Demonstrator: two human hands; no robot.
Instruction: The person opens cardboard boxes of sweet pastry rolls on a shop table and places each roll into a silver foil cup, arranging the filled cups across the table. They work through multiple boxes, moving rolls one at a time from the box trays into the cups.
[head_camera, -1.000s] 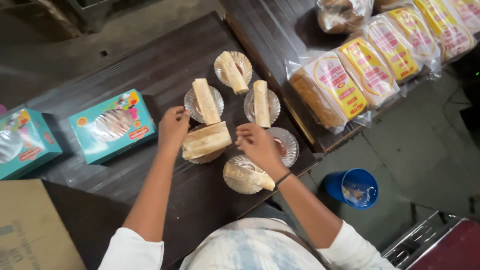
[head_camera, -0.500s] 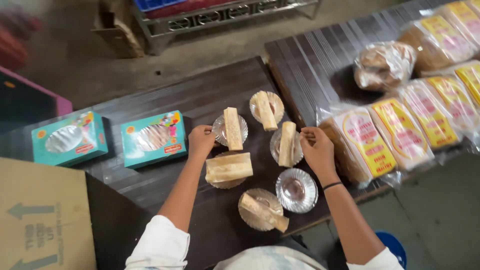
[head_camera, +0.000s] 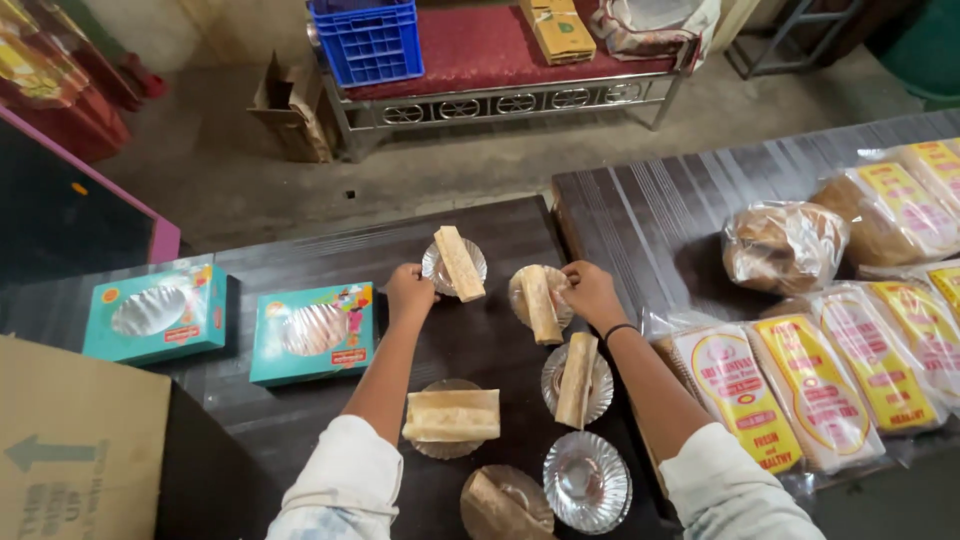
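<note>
Several small silver foil plates sit on a dark wooden table (head_camera: 320, 250). My left hand (head_camera: 408, 292) grips the rim of the far left plate (head_camera: 445, 266), which carries a long tan bread slice. My right hand (head_camera: 590, 291) holds the edge of the plate beside it (head_camera: 522, 290), also loaded with a slice. Nearer me, another plate with a slice (head_camera: 577, 378) lies by my right forearm. A plate with a wide stack of slices (head_camera: 452, 416) lies by my left forearm. An empty foil plate (head_camera: 587, 482) and a further filled plate (head_camera: 505, 503) are closest to me.
Two teal boxes with clear windows (head_camera: 312, 332) (head_camera: 155, 312) stand at the left. Wrapped bread loaves (head_camera: 800, 380) and a bagged round loaf (head_camera: 783, 246) fill a second table on the right. A cardboard box (head_camera: 70, 440) is at lower left; a bench with a blue crate (head_camera: 368, 42) stands beyond.
My view has tilted up, so the bench and floor beyond now show. Both hands have moved from the near plates to the two farthest plates.
</note>
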